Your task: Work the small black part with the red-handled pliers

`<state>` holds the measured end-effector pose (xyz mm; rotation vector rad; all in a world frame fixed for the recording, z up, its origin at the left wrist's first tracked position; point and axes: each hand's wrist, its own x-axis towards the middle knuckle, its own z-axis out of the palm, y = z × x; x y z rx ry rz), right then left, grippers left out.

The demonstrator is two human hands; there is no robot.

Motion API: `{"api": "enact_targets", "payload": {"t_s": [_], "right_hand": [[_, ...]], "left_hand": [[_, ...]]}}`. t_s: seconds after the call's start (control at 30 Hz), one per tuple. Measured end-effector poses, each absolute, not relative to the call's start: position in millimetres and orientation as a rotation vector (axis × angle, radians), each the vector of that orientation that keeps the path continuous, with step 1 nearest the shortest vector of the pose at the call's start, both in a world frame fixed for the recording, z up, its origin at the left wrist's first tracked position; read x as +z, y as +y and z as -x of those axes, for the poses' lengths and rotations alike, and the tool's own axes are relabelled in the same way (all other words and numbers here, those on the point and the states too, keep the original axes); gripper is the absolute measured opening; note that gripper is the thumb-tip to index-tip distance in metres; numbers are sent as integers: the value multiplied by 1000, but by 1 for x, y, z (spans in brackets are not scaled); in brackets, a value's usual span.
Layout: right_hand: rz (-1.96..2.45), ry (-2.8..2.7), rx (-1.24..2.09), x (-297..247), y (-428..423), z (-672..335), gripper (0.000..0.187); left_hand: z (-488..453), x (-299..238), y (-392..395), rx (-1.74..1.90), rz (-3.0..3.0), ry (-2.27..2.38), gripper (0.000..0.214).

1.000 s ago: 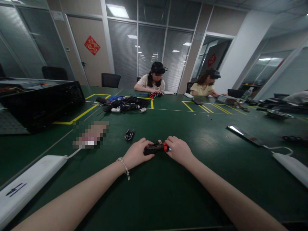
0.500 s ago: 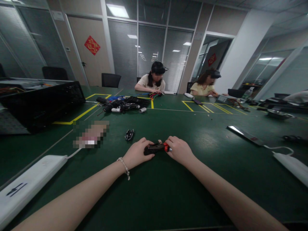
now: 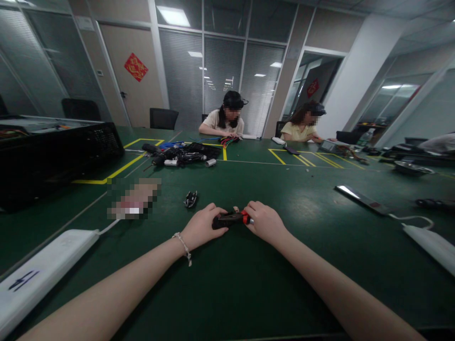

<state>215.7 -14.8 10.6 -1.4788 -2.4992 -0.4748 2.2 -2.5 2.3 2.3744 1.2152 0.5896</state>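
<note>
- At the centre of a dark green table [image 3: 227, 293], a black object [image 3: 229, 219] with a red end [image 3: 246, 217] sits between a person's two bare hands; whether it touches the tabletop cannot be told.
- The left hand [image 3: 204, 225] is partly closed, gripping the object's black body from its far and near sides; a pale bracelet [image 3: 184, 246] circles the wrist.
- The right hand [image 3: 266, 221] is curled in, its fingers bent around the red end, where a small silvery piece [image 3: 251, 221] shows.
- Just beyond the left hand lies a small black-and-silver part [image 3: 191, 199], apart from both hands.
- To the left, a blurred-out rectangular item [image 3: 137, 199] is joined by a white cable [image 3: 109, 226] to a long white block [image 3: 53, 260].
- To the right, a dark flat device [image 3: 362, 201] is cabled to another white block [image 3: 430, 244].
- Farther back are a heap of dark cables and parts [image 3: 183, 154] and two seated people [image 3: 225, 118] wearing dark headgear.
</note>
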Motion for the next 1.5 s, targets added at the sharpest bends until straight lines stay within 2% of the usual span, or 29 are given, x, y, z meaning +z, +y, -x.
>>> {"api": "enact_targets", "payload": {"t_s": [1.5], "right_hand": [[1471, -2490, -435, 9, -14, -216, 19]], "left_hand": [[-2, 0, 0, 596, -2376, 1205, 39]]}}
